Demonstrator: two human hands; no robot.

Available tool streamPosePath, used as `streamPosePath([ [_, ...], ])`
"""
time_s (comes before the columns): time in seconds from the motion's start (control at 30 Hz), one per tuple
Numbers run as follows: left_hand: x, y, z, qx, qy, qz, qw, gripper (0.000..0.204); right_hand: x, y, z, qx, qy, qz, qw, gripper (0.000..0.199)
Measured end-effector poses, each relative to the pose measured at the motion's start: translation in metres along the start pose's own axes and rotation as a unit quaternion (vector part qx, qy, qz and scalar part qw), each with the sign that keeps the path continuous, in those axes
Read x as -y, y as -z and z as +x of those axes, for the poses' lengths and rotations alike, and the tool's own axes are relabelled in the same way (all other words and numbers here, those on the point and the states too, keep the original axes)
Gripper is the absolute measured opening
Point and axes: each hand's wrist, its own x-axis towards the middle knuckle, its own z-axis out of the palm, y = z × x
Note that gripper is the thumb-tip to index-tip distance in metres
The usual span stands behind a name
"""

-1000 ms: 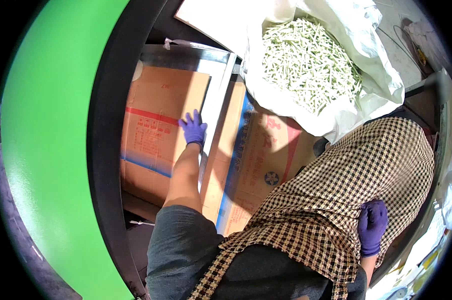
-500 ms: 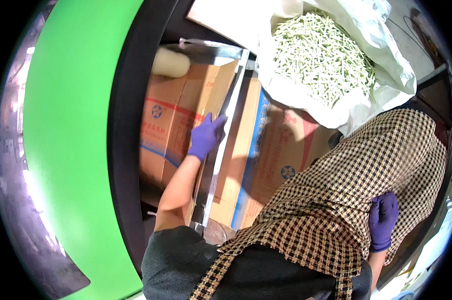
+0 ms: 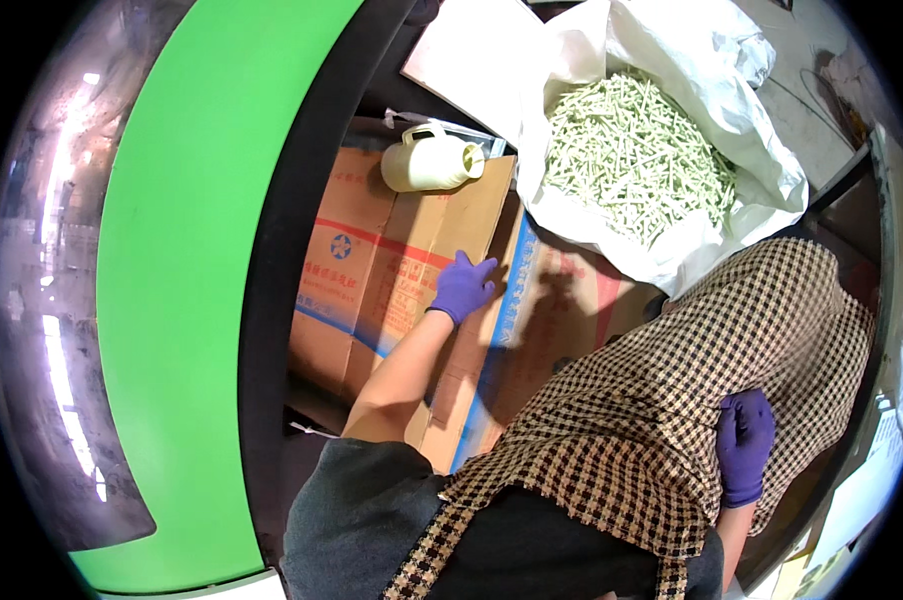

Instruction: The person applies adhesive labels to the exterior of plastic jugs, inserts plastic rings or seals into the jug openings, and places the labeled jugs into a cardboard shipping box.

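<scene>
Left hand (image 3: 463, 286), fingers spread, presses flat on the cardboard box (image 3: 412, 260); right hand (image 3: 744, 445) curls loosely against the apron (image 3: 652, 400).

A workshop or packing floor: stacked cardboard cartons (image 3: 412, 270) at centre, a bulk sack of small pale parts (image 3: 637, 150) at one o'clock.

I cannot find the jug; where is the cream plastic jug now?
In the head view, the cream plastic jug lies on its side on the cardboard boxes, above the left hand, left of the white bag.

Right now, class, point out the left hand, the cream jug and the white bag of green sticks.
left hand (image 3: 462, 288), head view, back of the glove
cream jug (image 3: 427, 165), head view, its body
white bag (image 3: 742, 90), head view, upper right fold
</scene>
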Motion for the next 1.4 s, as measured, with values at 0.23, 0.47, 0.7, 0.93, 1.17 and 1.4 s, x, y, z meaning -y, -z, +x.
streamPosePath([
  [0.23, 0.023, 0.040, 0.055, -0.181, -0.153, -0.195, 0.952, 0.063, 0.004, -0.001, -0.003, -0.005, -0.005, -0.039, 0.999, 0.006],
  [0.47, 0.054, 0.057, 0.150, -0.258, -0.018, 0.112, 0.959, 0.071, 0.007, -0.005, -0.013, -0.021, -0.003, -0.095, 0.995, 0.007],
  [0.7, 0.075, 0.029, 0.220, -0.198, 0.043, 0.238, 0.950, 0.058, 0.006, -0.008, -0.018, -0.016, -0.029, -0.127, 0.991, 0.007],
  [0.93, 0.123, 0.043, 0.188, -0.182, -0.040, 0.292, 0.938, 0.026, 0.003, -0.008, -0.016, -0.022, 0.002, -0.107, 0.994, 0.004],
  [1.17, 0.119, 0.059, 0.141, -0.217, -0.156, 0.266, 0.926, 0.023, -0.006, -0.007, -0.011, -0.017, 0.008, -0.055, 0.998, 0.008],
  [1.4, 0.101, 0.012, 0.130, -0.119, 0.053, 0.200, 0.971, 0.055, -0.008, -0.009, -0.012, -0.001, -0.011, -0.060, 0.998, 0.007],
])
